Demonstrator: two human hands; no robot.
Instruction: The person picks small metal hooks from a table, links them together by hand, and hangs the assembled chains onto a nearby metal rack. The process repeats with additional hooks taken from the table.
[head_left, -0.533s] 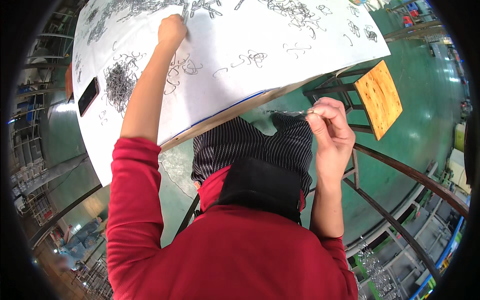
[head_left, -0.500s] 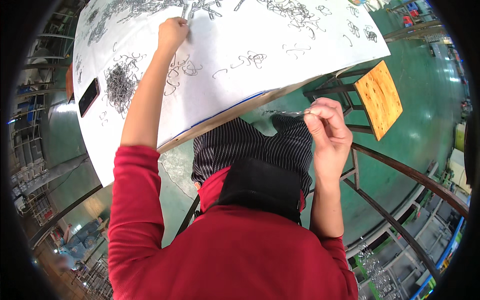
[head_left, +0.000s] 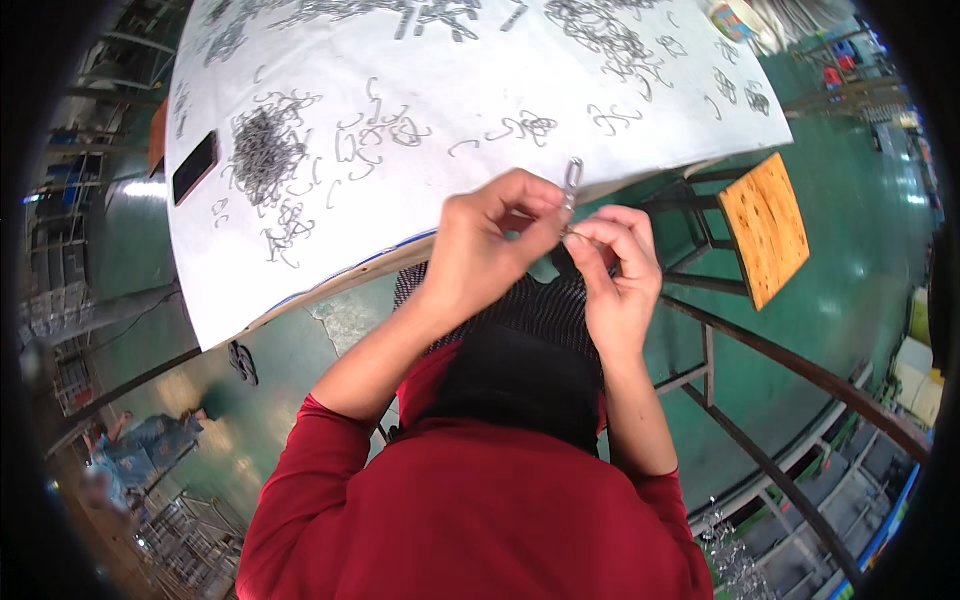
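Observation:
My left hand (head_left: 500, 240) is raised off the table's near edge, thumb and fingers pinched on a flat, slotted metal piece (head_left: 573, 180) that stands up from the fingertips. Close beside it, my right hand (head_left: 620, 275) pinches a thin metal piece (head_left: 568, 232), mostly hidden between the fingers. The fingertips of both hands nearly meet. On the white-covered table (head_left: 440, 190) lie loose bent wire hooks: a dense heap (head_left: 265, 150) at the left, a looser group (head_left: 385, 130) near the middle and a small cluster (head_left: 532, 126) beyond my hands. Flat metal pieces (head_left: 440, 15) lie along the far side.
A dark phone (head_left: 196, 168) lies at the table's left edge. Another hook pile (head_left: 600, 35) and a round tub (head_left: 737, 20) are at the far right. A wooden-topped stool (head_left: 765, 232) stands right of the table. Metal rails (head_left: 800, 365) cross the right side; a person (head_left: 150, 450) is at lower left.
My left hand has come back from the far flat pieces with one slotted piece, meeting my right hand. The right hand has moved slightly left and lower. The whole view has shifted a little.

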